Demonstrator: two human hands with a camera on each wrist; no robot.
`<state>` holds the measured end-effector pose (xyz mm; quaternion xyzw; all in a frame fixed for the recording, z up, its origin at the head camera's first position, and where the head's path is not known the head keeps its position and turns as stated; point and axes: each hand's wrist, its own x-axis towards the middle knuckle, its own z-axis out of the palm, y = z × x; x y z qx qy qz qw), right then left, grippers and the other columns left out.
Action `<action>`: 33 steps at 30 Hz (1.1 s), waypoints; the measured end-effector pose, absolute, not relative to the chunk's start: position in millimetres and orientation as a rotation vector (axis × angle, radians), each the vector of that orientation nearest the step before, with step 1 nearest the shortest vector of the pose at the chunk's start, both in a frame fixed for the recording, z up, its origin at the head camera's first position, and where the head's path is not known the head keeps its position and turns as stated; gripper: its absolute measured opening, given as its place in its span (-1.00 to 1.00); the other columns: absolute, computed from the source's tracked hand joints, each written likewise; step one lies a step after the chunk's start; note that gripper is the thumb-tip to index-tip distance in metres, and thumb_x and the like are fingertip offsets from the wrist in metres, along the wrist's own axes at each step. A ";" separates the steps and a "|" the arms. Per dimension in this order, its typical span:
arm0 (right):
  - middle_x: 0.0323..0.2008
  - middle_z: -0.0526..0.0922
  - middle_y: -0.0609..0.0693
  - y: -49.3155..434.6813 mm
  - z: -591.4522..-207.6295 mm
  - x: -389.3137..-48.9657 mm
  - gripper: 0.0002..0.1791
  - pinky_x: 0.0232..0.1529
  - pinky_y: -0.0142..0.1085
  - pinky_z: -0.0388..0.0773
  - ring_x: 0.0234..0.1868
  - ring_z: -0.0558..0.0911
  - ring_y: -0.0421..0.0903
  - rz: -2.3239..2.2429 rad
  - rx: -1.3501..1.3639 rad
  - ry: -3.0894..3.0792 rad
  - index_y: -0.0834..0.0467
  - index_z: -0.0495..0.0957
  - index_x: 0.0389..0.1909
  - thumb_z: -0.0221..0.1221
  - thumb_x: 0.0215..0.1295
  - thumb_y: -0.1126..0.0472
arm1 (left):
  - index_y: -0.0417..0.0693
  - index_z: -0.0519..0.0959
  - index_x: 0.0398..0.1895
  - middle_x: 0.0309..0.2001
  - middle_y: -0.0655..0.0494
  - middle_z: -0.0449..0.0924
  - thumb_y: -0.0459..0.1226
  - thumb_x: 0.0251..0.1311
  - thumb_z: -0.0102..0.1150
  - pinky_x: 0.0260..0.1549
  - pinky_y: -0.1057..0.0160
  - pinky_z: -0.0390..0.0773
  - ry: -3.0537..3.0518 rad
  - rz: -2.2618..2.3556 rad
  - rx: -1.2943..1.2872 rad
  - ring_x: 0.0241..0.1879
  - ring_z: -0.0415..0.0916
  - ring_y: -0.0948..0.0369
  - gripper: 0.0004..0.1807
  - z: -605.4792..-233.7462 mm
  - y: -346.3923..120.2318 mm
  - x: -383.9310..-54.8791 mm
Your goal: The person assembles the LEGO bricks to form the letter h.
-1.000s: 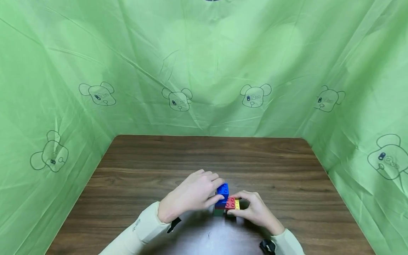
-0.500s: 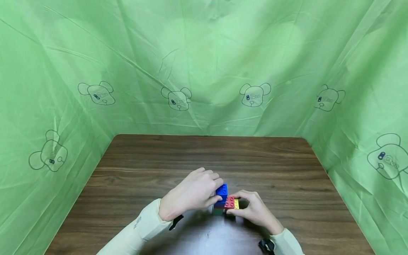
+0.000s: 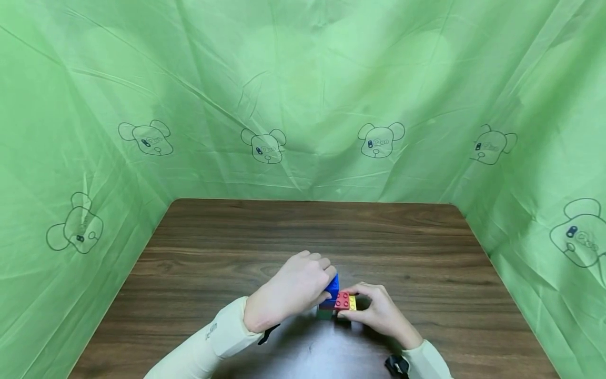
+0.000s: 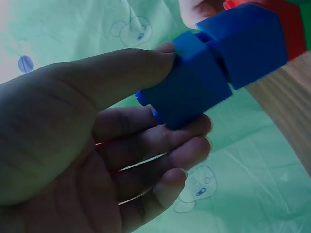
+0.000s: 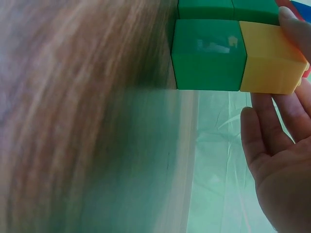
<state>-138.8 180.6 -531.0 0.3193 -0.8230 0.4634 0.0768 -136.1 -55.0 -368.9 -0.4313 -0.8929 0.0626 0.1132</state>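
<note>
My left hand (image 3: 293,281) pinches the top blue brick (image 4: 189,82) between thumb and fingers. In the left wrist view that brick sits slightly askew on a second blue brick (image 4: 252,43), with a narrow gap along one side. Below them comes a red brick (image 4: 294,29). On the other side, my right hand (image 3: 371,308) grips the stack where a red brick (image 3: 342,300) and a yellow brick (image 5: 272,58) show. The right wrist view has a green brick (image 5: 208,56) beside the yellow one, low against the table, with more green bricks (image 5: 206,8) behind.
The brick stack stands on a dark wood-grain table (image 3: 303,231), toward its near side. Green cloth (image 3: 312,105) printed with mouse-like heads encloses the back and both sides. A black strap (image 3: 396,366) is on the right wrist.
The left hand has rolled and shifted slightly right, covering more of the top blue brick, which now looks tilted. The right hand keeps its hold and place.
</note>
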 end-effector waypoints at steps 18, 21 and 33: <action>-0.25 0.77 -0.16 181.3 -535.0 -138.6 -0.55 -0.24 -0.16 0.68 -0.27 0.70 -0.29 1.372 0.965 -2.432 -0.01 0.71 -0.10 0.60 -0.09 0.16 | 0.16 0.64 -0.43 -0.43 0.32 0.59 -0.09 0.03 0.46 -0.47 0.39 0.34 -2.487 0.244 -1.272 -0.43 0.46 0.29 -0.84 -370.7 -49.6 -130.4; -0.24 0.78 -0.16 181.2 -534.8 -139.4 -0.55 -0.23 -0.13 0.69 -0.26 0.71 -0.28 1.378 0.968 -2.438 -0.02 0.71 -0.10 0.60 -0.07 0.15 | 0.17 0.67 -0.41 -0.43 0.33 0.60 -0.10 0.04 0.45 -0.48 0.39 0.37 -2.504 0.271 -1.271 -0.43 0.47 0.30 -0.87 -369.3 -50.0 -131.3; -0.23 0.78 -0.16 179.6 -533.9 -139.1 -0.57 -0.21 -0.13 0.69 -0.23 0.72 -0.28 1.377 0.957 -2.457 -0.03 0.72 -0.11 0.59 -0.06 0.15 | 0.20 0.71 -0.43 -0.41 0.31 0.61 -0.04 0.12 0.44 -0.41 0.36 0.43 -2.620 0.252 -1.264 -0.39 0.51 0.27 -0.87 -366.2 -47.2 -135.3</action>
